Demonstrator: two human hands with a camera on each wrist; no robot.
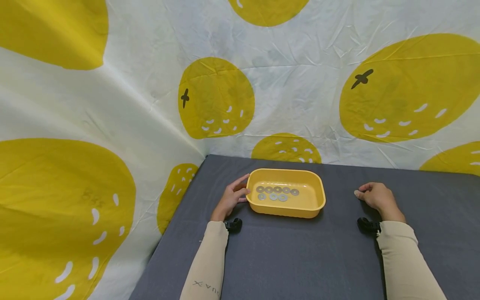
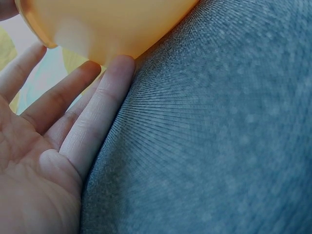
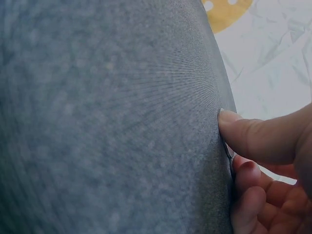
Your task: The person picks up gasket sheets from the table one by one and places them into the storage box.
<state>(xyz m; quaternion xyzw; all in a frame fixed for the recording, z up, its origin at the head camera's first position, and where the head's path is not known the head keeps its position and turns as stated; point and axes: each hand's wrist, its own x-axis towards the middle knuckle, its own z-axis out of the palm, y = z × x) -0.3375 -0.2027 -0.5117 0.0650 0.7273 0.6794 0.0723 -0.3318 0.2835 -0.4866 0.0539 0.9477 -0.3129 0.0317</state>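
Observation:
A yellow tray stands on the dark cloth, with several flat metal washers lying in two rows on its floor. My left hand is at the tray's left end. Its fingers are fairly straight, with tips touching the outer wall. To the right of the tray, my right hand is low over the cloth, thumb and fingers together. Between them the right wrist view shows a thin shiny edge, seemingly a washer seen edge-on; most of it is hidden by the fingers.
Dark grey cloth covers the table. Behind it and on the left hangs a white curtain printed with big yellow fruit. Black straps with cameras sit at both wrists, below light sleeves.

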